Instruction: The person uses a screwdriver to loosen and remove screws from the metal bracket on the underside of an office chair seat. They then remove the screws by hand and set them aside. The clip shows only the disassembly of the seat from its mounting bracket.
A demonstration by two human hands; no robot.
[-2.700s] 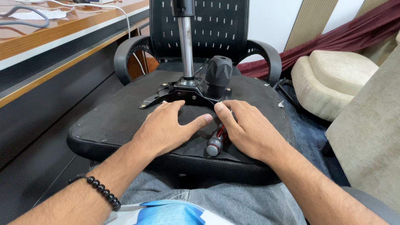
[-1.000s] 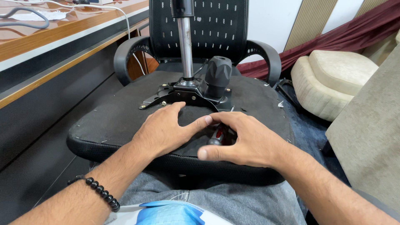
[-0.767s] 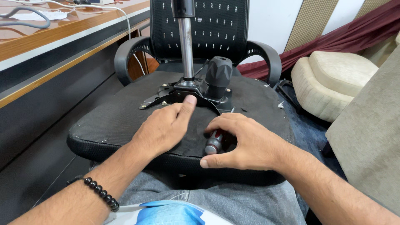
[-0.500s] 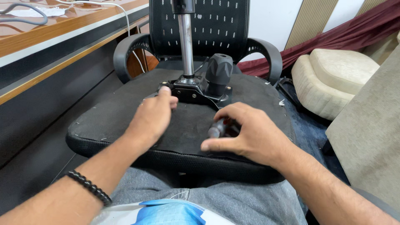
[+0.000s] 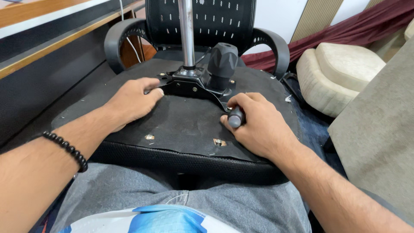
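Curling around a screwdriver (image 5: 236, 117), the right hand (image 5: 254, 127) gripped its stubby handle, the tool low on the upturned seat (image 5: 185, 125) just beside the bracket (image 5: 194, 86). The left hand's (image 5: 129, 101) fingers lay loosely bent, holding nothing, on the bracket's near edge. Small, stiff and light, the tool looked best held by that thick handle.

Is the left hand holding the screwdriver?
No, the right hand grips the screwdriver; the left hand rests by the metal bracket.
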